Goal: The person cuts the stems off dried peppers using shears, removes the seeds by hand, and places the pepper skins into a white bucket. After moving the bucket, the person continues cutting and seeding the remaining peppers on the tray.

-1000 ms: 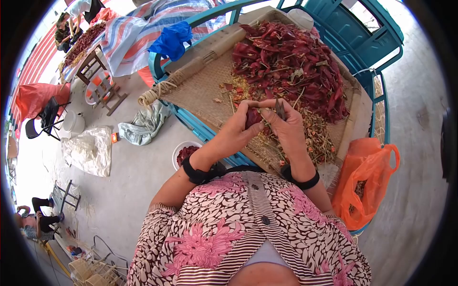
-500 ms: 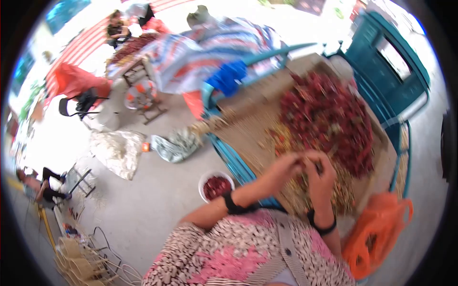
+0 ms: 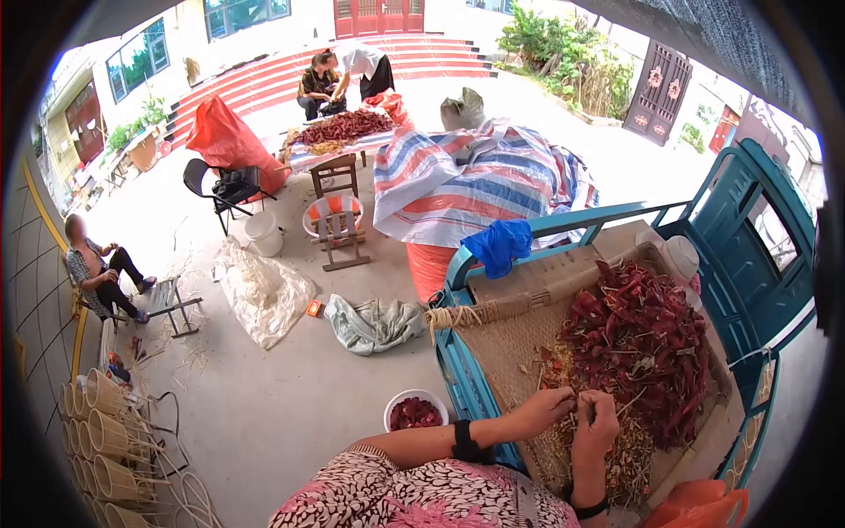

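Observation:
Over the woven mat [image 3: 497, 352], my left hand [image 3: 541, 412] and my right hand [image 3: 597, 424] meet, fingertips pinched together. Whatever sits between them is too small to make out. Right beyond my hands lies a large heap of dried red chilies [image 3: 647, 339]. Under and around my hands are loose stems and yellowish bits [image 3: 616, 466]. A white bowl of red chili pieces [image 3: 416, 412] stands on the ground to the left.
The mat lies on a blue cart bed with a rail [image 3: 572, 220] and blue cloth [image 3: 497, 246]. An orange bag [image 3: 700, 506] hangs near my right arm. Beyond are a striped tarp [image 3: 484, 185], green sack [image 3: 374, 324], plastic sheet [image 3: 260, 295], baskets [image 3: 110, 431], and a seated person [image 3: 101, 268].
My view has swung up and left, so the cart, bowl and hands sit lower in the picture and the background shows more. My hands stay pinched together.

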Available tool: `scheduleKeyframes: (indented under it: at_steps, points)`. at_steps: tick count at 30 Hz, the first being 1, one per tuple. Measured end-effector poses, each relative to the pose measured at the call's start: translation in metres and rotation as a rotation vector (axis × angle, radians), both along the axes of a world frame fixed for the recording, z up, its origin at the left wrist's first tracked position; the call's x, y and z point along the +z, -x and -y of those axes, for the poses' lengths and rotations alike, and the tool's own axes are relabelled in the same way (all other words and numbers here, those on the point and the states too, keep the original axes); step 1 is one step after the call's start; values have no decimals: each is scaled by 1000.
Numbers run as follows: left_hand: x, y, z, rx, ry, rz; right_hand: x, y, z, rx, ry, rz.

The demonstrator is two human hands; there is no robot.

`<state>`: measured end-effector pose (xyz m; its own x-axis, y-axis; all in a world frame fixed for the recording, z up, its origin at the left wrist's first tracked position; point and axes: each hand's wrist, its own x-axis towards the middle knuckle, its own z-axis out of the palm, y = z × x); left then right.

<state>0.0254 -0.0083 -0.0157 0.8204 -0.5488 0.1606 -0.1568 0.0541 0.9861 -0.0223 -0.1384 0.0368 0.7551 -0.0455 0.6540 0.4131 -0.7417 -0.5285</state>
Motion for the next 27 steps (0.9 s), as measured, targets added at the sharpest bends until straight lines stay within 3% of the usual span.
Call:
scheduleKeyframes:
  at_steps: [1, 4, 7, 8, 11, 12, 15, 18, 21, 23, 27]
  points:
    - [3, 1, -1, -12, 0, 4, -3, -2, 2, 21, -107, -33]
    - [16, 2, -6, -44, 51, 110, 12, 6, 9, 128, -1078, -628]
    - [23, -1, -8, -98, 130, 247, 6, 2, 24, 352, -1625, -789]
    - [25, -3, -8, -120, 157, 294, 2, 0, 30, 382, -1795, -869]
    - [37, -3, -13, -418, 171, 247, -24, -8, 53, 717, -1986, -1028]
    - [33, -3, -12, -429, 141, 187, -4, -5, 45, 618, -1873, -990]
    - [16, -8, -9, -386, 43, 15, 14, -10, 50, 37, -946, -672]
    - [-10, -15, -4, -220, 30, -80, -19, -24, 83, -448, 319, -367]
    - [-49, -20, 11, -111, 156, -135, 10, -43, 66, -438, 10, -636]
    - [-45, -20, 9, -67, 206, -320, 12, -64, 52, -363, 137, -638]
    - [-42, -18, 12, 62, 5, -92, -1, -103, 18, -258, 382, -629]
